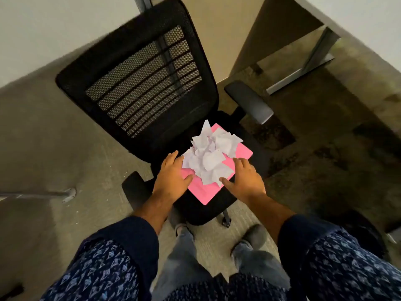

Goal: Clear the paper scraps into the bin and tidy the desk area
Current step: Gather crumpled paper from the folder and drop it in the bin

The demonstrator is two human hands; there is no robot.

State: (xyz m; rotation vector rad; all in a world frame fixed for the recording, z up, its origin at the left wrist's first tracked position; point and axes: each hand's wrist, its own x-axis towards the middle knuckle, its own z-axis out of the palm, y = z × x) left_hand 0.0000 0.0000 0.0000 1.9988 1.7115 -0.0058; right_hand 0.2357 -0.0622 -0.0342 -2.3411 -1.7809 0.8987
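A heap of crumpled white paper scraps lies on a pink sheet, which rests on the seat of a black office chair. My left hand is at the heap's left edge, fingers spread, thumb on the pink sheet. My right hand is at the heap's right edge, fingers apart, thumb touching the scraps. Neither hand has closed on anything. No bin is in view.
The chair's armrests stick out on both sides. A desk with a grey metal leg stands at the back right. Grey carpet surrounds the chair. My feet stand just in front of the chair base.
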